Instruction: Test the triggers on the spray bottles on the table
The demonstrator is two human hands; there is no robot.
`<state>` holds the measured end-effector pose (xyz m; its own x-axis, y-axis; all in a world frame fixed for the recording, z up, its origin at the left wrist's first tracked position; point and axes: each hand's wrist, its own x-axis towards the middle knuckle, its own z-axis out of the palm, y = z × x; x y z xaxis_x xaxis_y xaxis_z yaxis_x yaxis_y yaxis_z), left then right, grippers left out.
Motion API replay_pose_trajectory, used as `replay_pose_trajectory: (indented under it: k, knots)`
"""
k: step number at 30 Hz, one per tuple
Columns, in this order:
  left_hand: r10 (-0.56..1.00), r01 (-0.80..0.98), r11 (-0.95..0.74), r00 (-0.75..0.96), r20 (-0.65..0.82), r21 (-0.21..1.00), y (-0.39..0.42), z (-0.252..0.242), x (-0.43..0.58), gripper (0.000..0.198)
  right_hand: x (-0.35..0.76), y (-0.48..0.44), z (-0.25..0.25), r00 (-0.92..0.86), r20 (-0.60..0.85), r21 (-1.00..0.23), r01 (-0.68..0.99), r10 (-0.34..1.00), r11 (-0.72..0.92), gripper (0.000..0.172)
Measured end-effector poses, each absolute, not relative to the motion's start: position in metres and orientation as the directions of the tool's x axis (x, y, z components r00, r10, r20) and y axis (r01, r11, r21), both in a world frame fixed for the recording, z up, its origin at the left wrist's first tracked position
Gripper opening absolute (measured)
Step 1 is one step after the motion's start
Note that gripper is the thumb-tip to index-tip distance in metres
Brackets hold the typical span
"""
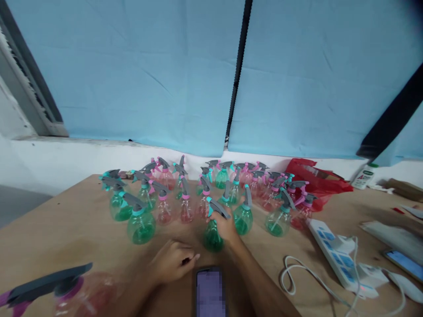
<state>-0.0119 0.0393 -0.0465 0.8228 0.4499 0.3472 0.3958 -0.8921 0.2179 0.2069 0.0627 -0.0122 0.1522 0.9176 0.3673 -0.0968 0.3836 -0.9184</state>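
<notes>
My right hand grips a green spray bottle around its neck, just under the grey and turquoise trigger head. The bottle stands close to upright at the front of the group. To its left, my left hand hovers low over the table with fingers curled and nothing visible in them. Near that hand is another green spray bottle. At the bottom left, a pink spray bottle with a grey and magenta head is partly cut off by the frame and lies beside my left forearm.
Several more green and pink spray bottles fill the table's back half. A phone lies in front of me. On the right are a power strip with cables, a red plastic bag, a white bottle and another phone.
</notes>
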Motion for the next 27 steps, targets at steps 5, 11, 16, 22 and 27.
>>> replay_pose_trajectory:
  k: [5,11,16,22,27]
  knots:
    - [0.446,0.391,-0.894,0.818,0.364,0.217,0.04,-0.047,-0.013,0.046,0.203,0.06,-0.006,0.095,0.407,-0.909,-0.055,0.908,0.413,0.019]
    - [0.451,0.394,-0.892,0.819,0.356,0.222,0.039,-0.049,-0.013,0.046,0.203,0.062,-0.009,0.138,0.425,-0.895,-0.085,0.895,0.438,0.014]
    - [0.445,0.39,-0.894,0.824,0.351,0.219,0.038,-0.045,-0.012,0.046,0.203,0.056,-0.025,0.197,0.483,-0.869,-0.011,0.853,0.495,0.029]
    - [0.438,0.377,-0.897,0.822,0.363,0.23,0.037,-0.041,-0.011,0.046,0.203,0.043,-0.035,0.359,0.626,-0.78,0.271,0.692,0.564,0.02]
    - [0.461,0.409,-0.887,0.814,0.354,0.214,0.038,-0.043,-0.013,0.048,0.193,0.035,0.02,0.396,0.741,-0.668,0.36,0.542,0.651,0.013]
